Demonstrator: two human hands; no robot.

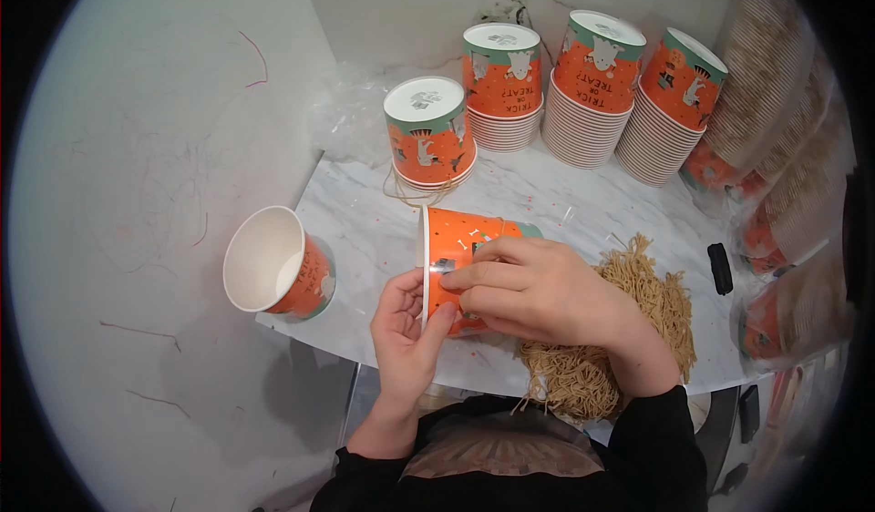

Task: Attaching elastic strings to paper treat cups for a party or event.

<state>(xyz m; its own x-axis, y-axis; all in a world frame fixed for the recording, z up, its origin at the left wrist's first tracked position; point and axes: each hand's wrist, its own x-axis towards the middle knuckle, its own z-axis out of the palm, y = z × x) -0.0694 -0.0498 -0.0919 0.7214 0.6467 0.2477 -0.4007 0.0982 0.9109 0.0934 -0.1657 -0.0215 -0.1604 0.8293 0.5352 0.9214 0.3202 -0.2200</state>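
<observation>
An orange and green paper cup (456,230) lies on its side between my hands, its white rim toward the left. My left hand (406,334) grips that rim, fingers at the opening and thumb pressed on the printed wall. Over the cup's side bends my right hand (547,289), its fingertips against the print beside my left thumb; its own thumb is hidden. What looks like a thin tan cord (501,224) shows on the cup near the right knuckles. Beneath and beside my right forearm spreads a pile of tan cords (670,316).
At the left, a paper cup (312,280) stands mouth up near the table edge. Upside-down cup stacks (588,129) line the back, a shorter one (428,148) with loose cord at its base. Plastic-wrapped cups (766,84) crowd the right side, near a small black object (720,269).
</observation>
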